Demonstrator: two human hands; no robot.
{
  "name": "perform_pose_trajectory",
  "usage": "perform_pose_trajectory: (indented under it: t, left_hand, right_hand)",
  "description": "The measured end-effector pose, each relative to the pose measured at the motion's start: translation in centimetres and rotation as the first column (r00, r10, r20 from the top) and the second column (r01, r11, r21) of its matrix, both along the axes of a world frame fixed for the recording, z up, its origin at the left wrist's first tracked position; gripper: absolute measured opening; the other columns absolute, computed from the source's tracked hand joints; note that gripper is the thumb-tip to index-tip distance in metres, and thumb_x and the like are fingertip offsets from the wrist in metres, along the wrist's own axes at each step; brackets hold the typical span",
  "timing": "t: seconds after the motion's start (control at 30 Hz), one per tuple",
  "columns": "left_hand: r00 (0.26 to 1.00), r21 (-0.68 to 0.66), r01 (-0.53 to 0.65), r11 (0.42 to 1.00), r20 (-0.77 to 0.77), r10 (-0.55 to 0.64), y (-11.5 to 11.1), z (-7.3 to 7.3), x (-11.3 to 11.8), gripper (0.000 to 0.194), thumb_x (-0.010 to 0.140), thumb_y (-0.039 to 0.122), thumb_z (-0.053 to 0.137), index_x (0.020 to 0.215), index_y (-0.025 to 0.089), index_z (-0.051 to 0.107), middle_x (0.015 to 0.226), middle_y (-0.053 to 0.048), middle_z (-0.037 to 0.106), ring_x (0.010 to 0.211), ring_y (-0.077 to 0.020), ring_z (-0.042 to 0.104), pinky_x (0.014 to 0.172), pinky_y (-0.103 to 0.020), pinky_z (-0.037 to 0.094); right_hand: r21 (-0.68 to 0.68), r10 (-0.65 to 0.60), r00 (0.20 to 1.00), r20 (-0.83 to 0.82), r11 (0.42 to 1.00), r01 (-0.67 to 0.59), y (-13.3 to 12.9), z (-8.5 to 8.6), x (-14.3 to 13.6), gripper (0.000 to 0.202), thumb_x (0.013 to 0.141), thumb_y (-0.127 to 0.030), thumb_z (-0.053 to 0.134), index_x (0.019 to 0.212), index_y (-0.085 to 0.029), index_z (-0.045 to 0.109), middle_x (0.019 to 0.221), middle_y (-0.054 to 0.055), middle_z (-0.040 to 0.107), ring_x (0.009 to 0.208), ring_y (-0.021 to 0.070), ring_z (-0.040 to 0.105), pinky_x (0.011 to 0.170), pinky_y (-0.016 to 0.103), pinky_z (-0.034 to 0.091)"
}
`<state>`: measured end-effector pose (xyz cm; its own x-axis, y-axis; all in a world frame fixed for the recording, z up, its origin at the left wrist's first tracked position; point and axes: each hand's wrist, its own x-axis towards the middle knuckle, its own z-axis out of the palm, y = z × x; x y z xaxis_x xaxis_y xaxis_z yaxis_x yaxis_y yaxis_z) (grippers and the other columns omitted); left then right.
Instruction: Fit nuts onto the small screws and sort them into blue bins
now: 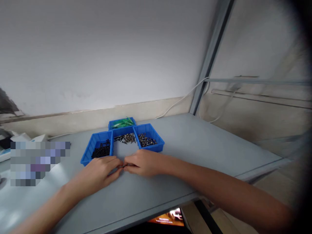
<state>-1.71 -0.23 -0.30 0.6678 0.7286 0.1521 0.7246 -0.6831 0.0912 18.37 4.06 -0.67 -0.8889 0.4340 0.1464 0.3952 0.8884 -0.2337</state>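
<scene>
Just in front of the bins, my left hand (pixel 103 169) and my right hand (pixel 142 162) meet fingertip to fingertip, low over the table. Both are closed in a pinch. A tiny dark piece (pixel 123 166) shows between the fingertips, too small to name. Beside my left hand is a blue bin (pixel 85 155) with black screw-like pieces (pixel 102 149). Behind my right hand, another blue bin (pixel 159 143) holds small shiny metal pieces (pixel 147 140). Between these bins lies a loose pile of small metal and black pieces (pixel 126 138).
A third blue bin (pixel 118 131) with green strips (pixel 124 123) stands at the back near the wall (pixel 102 58). The grey table (pixel 195 146) ends at a front edge close to me. A metal post (pixel 212 55) and a white cable (pixel 180 101) are at the back right.
</scene>
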Motion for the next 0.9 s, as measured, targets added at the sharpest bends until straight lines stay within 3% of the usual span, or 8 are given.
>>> perform_pose_trajectory:
  t: [0.4,0.63,0.77,0.9]
  left_hand:
    - [0.990,0.002,-0.082,0.997,-0.115,0.082,-0.3,0.4,0.0,0.018,0.086,0.024,0.038,0.075,0.020,0.051,0.063,0.003,0.056,0.056,-0.0129,0.053,0.052,-0.025,0.033]
    - [0.996,0.038,0.008,0.999,-0.087,-0.005,-0.4,0.4,0.0,0.024,0.091,0.028,0.033,0.079,0.020,0.052,0.066,0.002,0.056,0.058,-0.0121,0.053,0.054,-0.025,0.033]
    - [0.994,0.048,0.038,0.998,-0.100,-0.033,-0.5,0.5,0.1,0.025,0.092,0.028,0.031,0.079,0.020,0.052,0.065,0.002,0.056,0.058,-0.0123,0.054,0.053,-0.025,0.032]
    - [0.990,0.036,-0.032,0.999,-0.135,0.037,-0.4,0.7,0.1,0.022,0.090,0.028,0.034,0.078,0.020,0.051,0.061,0.003,0.055,0.053,-0.0123,0.053,0.049,-0.025,0.029]
  right_hand:
    - [0.007,0.005,0.999,-0.034,1.000,-0.005,0.1,0.2,0.0,0.018,0.089,-0.026,0.044,0.090,-0.017,0.058,0.071,0.001,0.062,0.062,0.0116,0.053,0.056,0.022,0.035]
    - [0.000,0.091,0.996,-0.023,0.996,-0.091,0.4,-0.8,-0.3,0.021,0.089,-0.024,0.043,0.086,-0.017,0.063,0.082,0.003,0.066,0.073,0.0136,0.058,0.065,0.024,0.039]
    - [0.021,0.063,0.998,-0.020,0.998,-0.063,0.4,-0.9,-0.4,0.019,0.087,-0.024,0.045,0.089,-0.017,0.063,0.081,0.003,0.067,0.070,0.0140,0.058,0.062,0.024,0.039]
    - [0.006,-0.008,1.000,-0.023,1.000,0.008,0.5,-0.6,-0.2,0.019,0.087,-0.027,0.045,0.088,-0.016,0.061,0.079,0.004,0.066,0.068,0.0139,0.057,0.059,0.024,0.038]
